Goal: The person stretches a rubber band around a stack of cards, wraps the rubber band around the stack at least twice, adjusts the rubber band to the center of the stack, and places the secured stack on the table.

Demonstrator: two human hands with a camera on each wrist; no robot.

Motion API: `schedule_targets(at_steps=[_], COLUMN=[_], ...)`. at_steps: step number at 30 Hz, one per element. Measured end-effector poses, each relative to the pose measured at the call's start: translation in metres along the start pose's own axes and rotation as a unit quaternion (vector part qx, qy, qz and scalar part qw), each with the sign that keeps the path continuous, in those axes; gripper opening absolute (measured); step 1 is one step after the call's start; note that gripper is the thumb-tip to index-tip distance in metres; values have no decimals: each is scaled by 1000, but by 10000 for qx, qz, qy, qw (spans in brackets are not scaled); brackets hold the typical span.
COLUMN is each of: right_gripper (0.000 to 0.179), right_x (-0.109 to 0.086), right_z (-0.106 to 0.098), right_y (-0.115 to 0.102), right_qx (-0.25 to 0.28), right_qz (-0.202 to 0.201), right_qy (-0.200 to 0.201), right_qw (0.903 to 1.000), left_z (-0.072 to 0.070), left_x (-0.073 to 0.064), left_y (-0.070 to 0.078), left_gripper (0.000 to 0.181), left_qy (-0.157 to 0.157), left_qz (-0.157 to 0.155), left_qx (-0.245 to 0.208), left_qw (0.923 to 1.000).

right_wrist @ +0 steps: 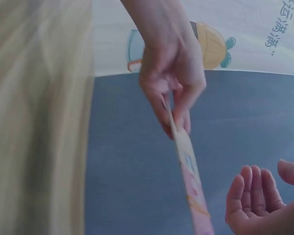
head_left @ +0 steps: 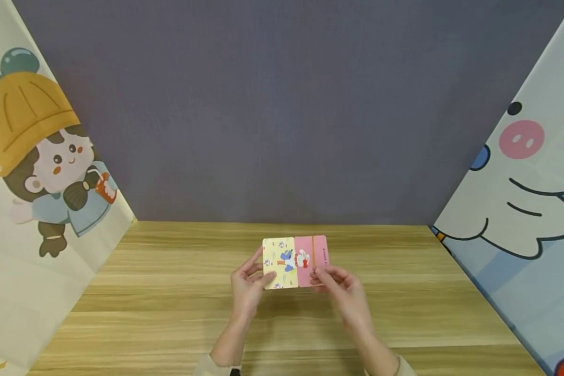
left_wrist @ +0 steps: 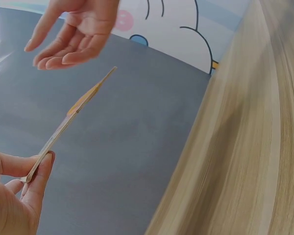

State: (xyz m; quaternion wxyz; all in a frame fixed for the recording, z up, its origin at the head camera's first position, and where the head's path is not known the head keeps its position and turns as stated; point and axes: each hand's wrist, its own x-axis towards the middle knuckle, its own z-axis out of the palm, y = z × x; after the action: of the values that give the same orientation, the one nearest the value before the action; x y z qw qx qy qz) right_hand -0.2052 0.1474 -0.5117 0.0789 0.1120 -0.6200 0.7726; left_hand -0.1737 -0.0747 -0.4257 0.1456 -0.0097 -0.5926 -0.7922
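My left hand point(head_left: 248, 287) pinches the left edge of a small notebook point(head_left: 279, 248), thumb on the front and fingers behind. It is spread flat, with a pale yellow left half, a pink right half, cartoon prints and an orange elastic band point(head_left: 313, 250) near its right edge. In the left wrist view the notebook point(left_wrist: 56, 134) appears edge-on, raised off the table. My right hand point(head_left: 345, 292) overlaps its lower right corner in the head view. Both wrist views show a gap between the right hand point(right_wrist: 264, 200) and the notebook, its fingers loosely bent around nothing.
A wood-grain table point(head_left: 169, 313) lies under both hands. Behind it stands a dark grey panel point(head_left: 282, 115). Printed cartoon panels flank the table, a child in a yellow hat point(head_left: 33, 120) on the left and a white pink-nosed animal point(head_left: 521, 172) on the right.
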Motion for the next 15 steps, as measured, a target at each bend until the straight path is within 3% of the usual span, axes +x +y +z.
schedule_targets(at_steps=[5,7,8,10,12,14,15], right_gripper=[25,24,23,20,16,13,12], right_x=[27,38,43,38,29,21,18], right_z=[-14,-18,-18,6,34,59,70], right_y=[4,2,-3,-49,-101,-144,-161], right_qx=[-701,-982,-1032,-1168,-1351,-1507,-1650], right_qz=[-793,-1172,-1419,-1507,-1521,-1459,-1339], right_qy=[116,99,40,116,253,359,448], right_qw=[9943,9882,9845,9816,9788,9771,9761], left_z=[-20,-19,-15,-15,-16,-23,-27], left_x=[24,20,17,16,17,28,32], left_y=[-78,-66,-54,-53,-55,-88,-103], left_gripper=[65,61,61,61,62,66,67], left_qy=[-371,-525,-388,-393,-302,-195,-283], left_qz=[812,970,727,731,451,298,452], left_qx=[-172,-369,-254,-208,-91,83,10], left_qw=[9959,9932,9963,9963,9985,9993,9986])
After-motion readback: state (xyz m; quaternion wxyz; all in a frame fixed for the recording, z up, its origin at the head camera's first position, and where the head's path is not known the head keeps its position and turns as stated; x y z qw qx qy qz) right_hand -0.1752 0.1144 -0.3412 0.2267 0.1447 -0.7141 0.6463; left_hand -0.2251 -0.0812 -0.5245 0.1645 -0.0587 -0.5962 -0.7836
